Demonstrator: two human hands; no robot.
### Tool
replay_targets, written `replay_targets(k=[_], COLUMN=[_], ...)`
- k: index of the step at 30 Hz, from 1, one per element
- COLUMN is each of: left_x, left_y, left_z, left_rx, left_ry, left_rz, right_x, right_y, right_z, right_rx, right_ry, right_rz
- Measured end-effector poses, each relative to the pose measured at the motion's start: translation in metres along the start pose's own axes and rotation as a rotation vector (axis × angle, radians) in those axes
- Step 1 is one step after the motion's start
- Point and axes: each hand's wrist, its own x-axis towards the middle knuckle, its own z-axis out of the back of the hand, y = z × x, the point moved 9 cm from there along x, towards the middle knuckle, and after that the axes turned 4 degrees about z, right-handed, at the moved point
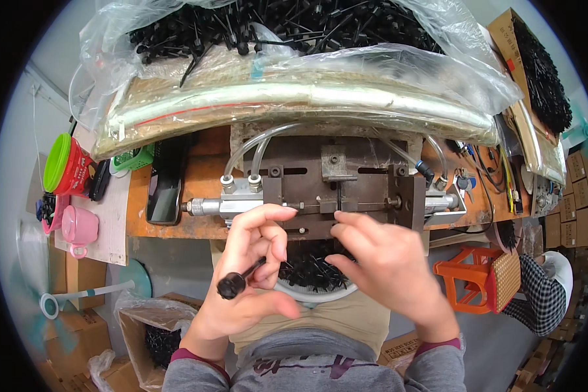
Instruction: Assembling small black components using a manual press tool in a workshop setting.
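My left hand point(248, 268) is curled round a black plastic part point(232, 285) with a round knobbed head and a short stem, lying across the palm. Its index finger points toward the metal clamping fixture point(300, 179). Over the front of that fixture is my right hand point(389, 261), fingers and thumb apart, nothing seen between them. A thin dark rod point(339, 194) stands in the fixture's middle, between small metal blocks; the right index fingertip is at its lower end, but whether they touch I cannot tell. Below, a round container holds several similar black parts point(315, 266).
A plastic-lined box point(313, 95) heaped with black parts stands behind the fixture. Air cylinders with clear hoses point(238, 189) flank it. A dark phone point(165, 189), a pink cup point(80, 225) and a red tub point(72, 166) sit left; keys point(465, 181), an orange stool point(470, 277) and another person's leg point(539, 294) right.
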Motion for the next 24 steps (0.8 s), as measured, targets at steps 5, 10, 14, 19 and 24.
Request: replay_targets(k=[5,10,14,19,24], left_x=[-0.012,-0.006,-0.014,-0.016,-0.018], left_y=[-0.011,-0.035,-0.040,-0.030,-0.034], left_z=[0.008,-0.011,-0.005,-0.005,-0.012], left_rx=[0.220,0.746,0.932,0.879,0.955], left_ry=[-0.095,-0.091,-0.180,-0.173,-0.126], left_rz=[-0.129,-0.402,-0.424,-0.297,-0.380], right_x=[0.041,0.109,0.135,0.148,0.154], right_y=[-0.026,-0.116,-0.152,-0.153,-0.159], right_z=[0.119,0.159,0.115,0.079,0.076], right_rx=[0.007,-0.278,-0.511,-0.703,-0.576], right_ry=[-0.529,-0.483,-0.104,0.017,0.050], right_rz=[-0.027,-0.059,0.025,0.023,-0.013])
